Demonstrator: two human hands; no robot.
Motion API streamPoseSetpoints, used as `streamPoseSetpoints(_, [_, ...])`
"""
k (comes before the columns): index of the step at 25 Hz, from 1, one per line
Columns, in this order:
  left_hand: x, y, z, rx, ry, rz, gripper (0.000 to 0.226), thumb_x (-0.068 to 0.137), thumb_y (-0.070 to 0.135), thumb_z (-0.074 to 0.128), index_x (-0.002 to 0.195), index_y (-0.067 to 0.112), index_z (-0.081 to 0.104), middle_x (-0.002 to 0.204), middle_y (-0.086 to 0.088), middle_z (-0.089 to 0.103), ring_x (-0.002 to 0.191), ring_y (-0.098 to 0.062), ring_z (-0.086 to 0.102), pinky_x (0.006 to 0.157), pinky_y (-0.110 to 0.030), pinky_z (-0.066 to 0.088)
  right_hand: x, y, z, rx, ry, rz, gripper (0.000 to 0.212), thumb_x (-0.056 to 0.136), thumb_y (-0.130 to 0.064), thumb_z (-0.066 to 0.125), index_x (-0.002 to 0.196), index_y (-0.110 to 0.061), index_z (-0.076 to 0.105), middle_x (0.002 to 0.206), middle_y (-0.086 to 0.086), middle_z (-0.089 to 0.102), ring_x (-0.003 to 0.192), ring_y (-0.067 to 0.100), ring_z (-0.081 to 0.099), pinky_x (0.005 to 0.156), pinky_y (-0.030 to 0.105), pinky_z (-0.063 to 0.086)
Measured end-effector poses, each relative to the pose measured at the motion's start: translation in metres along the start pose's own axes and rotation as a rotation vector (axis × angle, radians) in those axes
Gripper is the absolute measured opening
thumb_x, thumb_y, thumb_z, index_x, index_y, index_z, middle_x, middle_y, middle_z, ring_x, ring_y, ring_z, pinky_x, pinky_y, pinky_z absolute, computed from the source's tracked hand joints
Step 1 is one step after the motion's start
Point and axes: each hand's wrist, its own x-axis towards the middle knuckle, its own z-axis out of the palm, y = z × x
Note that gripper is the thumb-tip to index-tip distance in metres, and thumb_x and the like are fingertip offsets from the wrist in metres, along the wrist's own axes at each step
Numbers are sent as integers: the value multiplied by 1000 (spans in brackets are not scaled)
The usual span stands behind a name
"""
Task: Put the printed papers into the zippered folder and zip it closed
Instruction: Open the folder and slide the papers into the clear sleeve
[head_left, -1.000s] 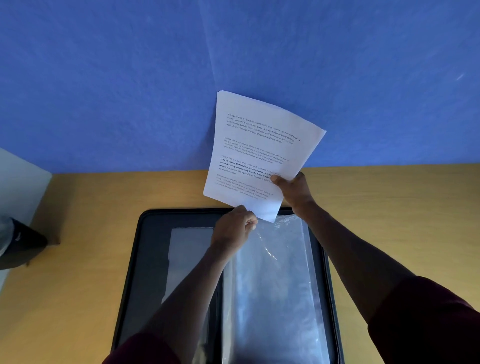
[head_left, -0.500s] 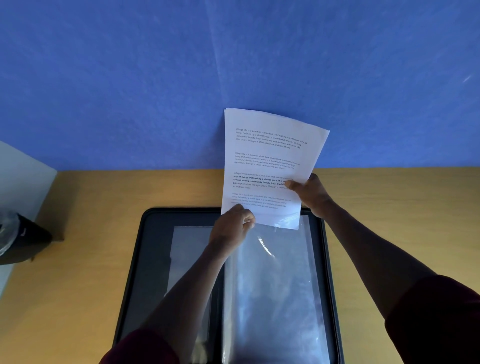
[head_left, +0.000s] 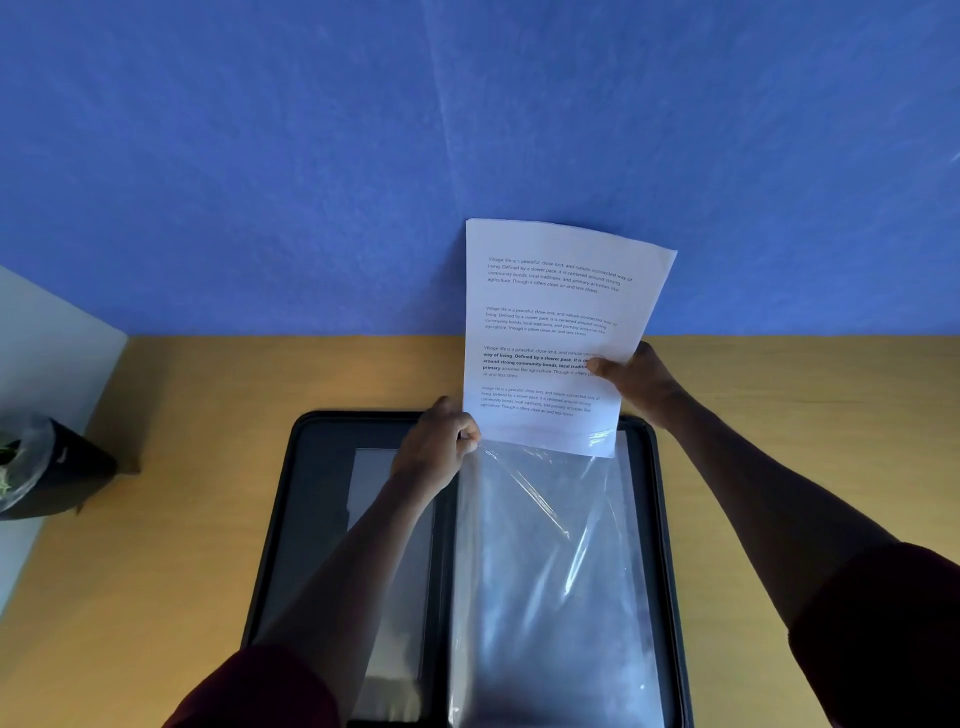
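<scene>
An open black zippered folder (head_left: 311, 519) lay on the wooden table (head_left: 805, 415), its clear plastic sleeve (head_left: 550, 571) on the right half. White printed papers (head_left: 556, 322) stood upright at the sleeve's far edge, the left hand (head_left: 436, 449) at their lower left corner and the right hand (head_left: 636, 376) on their right edge. A dark bag (head_left: 67, 473) sat at the table's far left, well apart from the folder.

Looks like a home study or small office corner, plain wooden bench (head_left: 208, 519) pushed against a textured blue wall (head_left: 260, 156), open zippered folder (head_left: 322, 467) with clear sleeves lying on it, printed papers (head_left: 550, 332) held above, white panel far left
</scene>
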Motion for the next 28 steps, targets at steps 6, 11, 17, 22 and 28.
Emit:
streamPoseSetpoints(6, [6, -7, -5, -28, -10, -11, 10, 86, 10, 68, 79, 19, 69, 90, 9, 62, 78, -10, 61, 74, -33, 52, 3, -1, 0, -9, -13, 10, 30, 90, 1, 63, 121, 1, 63, 120, 19, 68, 106, 29, 64, 99, 45, 49])
streamPoseSetpoints(11, [7, -10, -1, -50, 11, 25, 12, 82, 8, 72, 77, 18, 69, 95, 13, 61, 78, -5, 59, 69, -25, 48, 9, -2, -1, -18, -25, 16, 33, 90, 2, 63, 123, -1, 62, 120, 16, 68, 105, 25, 64, 97, 40, 50])
streamPoseSetpoints(17, [13, -14, -4, 2, -48, 43, 10, 84, 15, 73, 80, 24, 70, 84, 16, 58, 74, -6, 57, 67, -26, 46, 17, 0, -4, -68, -37, 12, 32, 89, 1, 65, 121, -5, 62, 118, 13, 68, 108, 29, 64, 102, 47, 49])
streamPoseSetpoints(22, [17, -16, -6, 15, -107, 44, 9, 87, 17, 68, 83, 26, 67, 84, 16, 68, 78, -4, 61, 70, -26, 50, 24, 1, -5, -149, -72, 4, 34, 90, -3, 65, 124, -7, 63, 120, 12, 69, 113, 30, 63, 103, 49, 48])
streamPoseSetpoints(28, [15, -15, -2, 42, -45, 81, 14, 85, 13, 68, 79, 25, 65, 89, 13, 57, 70, -5, 54, 64, -27, 46, 22, 9, -1, -150, -96, 27, 32, 89, 0, 65, 120, -5, 64, 119, 14, 69, 113, 32, 64, 102, 47, 49])
